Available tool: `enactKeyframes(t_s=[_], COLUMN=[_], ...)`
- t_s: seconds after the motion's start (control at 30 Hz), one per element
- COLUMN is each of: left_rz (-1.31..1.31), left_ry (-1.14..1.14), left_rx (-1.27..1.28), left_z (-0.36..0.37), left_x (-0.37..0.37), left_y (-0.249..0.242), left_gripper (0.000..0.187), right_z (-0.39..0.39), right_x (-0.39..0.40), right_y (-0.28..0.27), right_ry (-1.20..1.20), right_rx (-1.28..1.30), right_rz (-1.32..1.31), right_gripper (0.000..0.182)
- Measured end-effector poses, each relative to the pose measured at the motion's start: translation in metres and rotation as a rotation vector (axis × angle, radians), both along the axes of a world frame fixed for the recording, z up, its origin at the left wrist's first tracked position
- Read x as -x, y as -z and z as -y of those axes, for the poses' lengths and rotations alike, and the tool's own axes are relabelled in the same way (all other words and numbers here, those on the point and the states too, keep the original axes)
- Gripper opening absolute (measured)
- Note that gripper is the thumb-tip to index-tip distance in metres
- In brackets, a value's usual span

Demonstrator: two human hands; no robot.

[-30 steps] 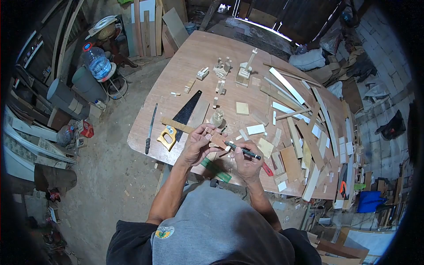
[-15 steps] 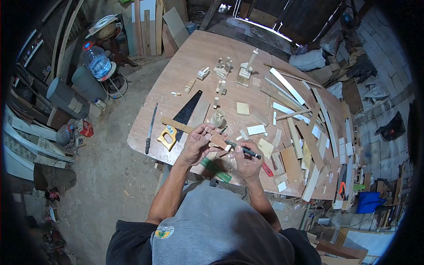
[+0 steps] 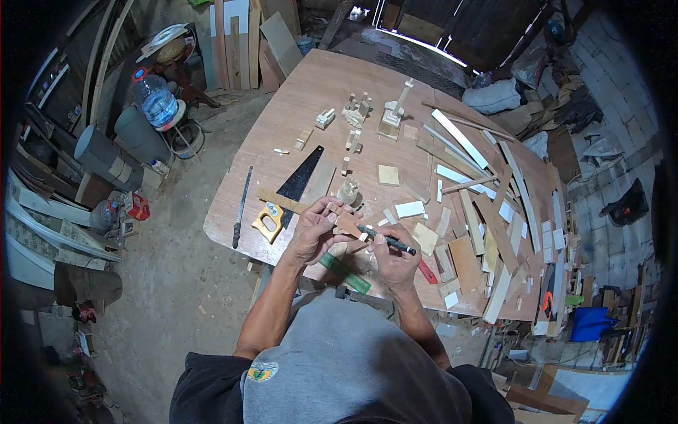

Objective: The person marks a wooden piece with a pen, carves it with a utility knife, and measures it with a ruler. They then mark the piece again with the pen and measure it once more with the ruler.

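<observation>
My left hand (image 3: 312, 232) grips a small flat brown piece of wood (image 3: 346, 223) above the table's near edge. In my right hand (image 3: 397, 263) is a dark pen (image 3: 394, 243), its tip end against the wooden piece. A small pale block (image 3: 364, 237) shows by the near edge of that piece; what holds it is hard to see. Below my hands lies a green ruler-like strip (image 3: 346, 274). A glass jar (image 3: 348, 189) stands just beyond my left hand. To the left rests a handsaw (image 3: 302, 177) with a yellow handle, beside a wooden strip (image 3: 282, 201).
On the table (image 3: 282, 127), a thin dark file-like tool (image 3: 244, 205) lies left. Small wooden models (image 3: 390, 119) stand at the back. Wood strips and offcuts (image 3: 477, 205) pile up on the right, near a red-handled tool (image 3: 427, 272). A water bottle (image 3: 155, 100) stands on a stool beyond the left edge.
The pen has shifted very slightly left at the wooden piece. Both hands keep nearly the same position, and the things on the table stay put.
</observation>
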State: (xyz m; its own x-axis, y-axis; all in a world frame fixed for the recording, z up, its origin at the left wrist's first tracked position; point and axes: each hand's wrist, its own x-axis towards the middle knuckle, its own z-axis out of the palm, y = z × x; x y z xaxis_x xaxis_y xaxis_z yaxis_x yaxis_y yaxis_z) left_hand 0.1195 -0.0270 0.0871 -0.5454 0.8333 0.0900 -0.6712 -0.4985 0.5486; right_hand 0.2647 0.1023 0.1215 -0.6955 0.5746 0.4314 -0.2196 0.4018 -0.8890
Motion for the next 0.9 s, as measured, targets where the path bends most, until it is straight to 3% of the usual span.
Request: enactKeyframes(t_s=[0.17,0.23,0.37,0.53,0.77,0.9], left_rz=[0.011,0.016,-0.005,0.021,0.004,-0.004], left_ry=[0.003,0.009,-0.017,-0.017,-0.029,-0.040], left_rx=[-0.007,-0.024,-0.030,-0.085,-0.072,-0.057], left_z=[-0.001,-0.001,-0.005,-0.009,-0.009,-0.008], left_x=[0.001,0.001,-0.003,-0.003,-0.004,-0.006], left_y=[-0.001,0.001,-0.002,0.002,0.002,0.000], left_gripper=[0.034,0.034,0.034,0.033,0.031,0.031], right_z=[0.002,0.006,0.007,0.008,0.010,0.011], right_x=[0.002,0.003,0.002,0.001,0.008,0.009], right_y=[-0.003,-0.003,-0.009,-0.005,0.000,0.000], right_ry=[0.013,0.010,0.040,0.115,0.143,0.158], right_rx=[0.056,0.264,0.292,0.120,0.102,-0.081], right_rz=[-0.010,-0.098,-0.131,-0.042,0.045,0.052], right_gripper=[0.009,0.012,0.017,0.015,0.015,0.015])
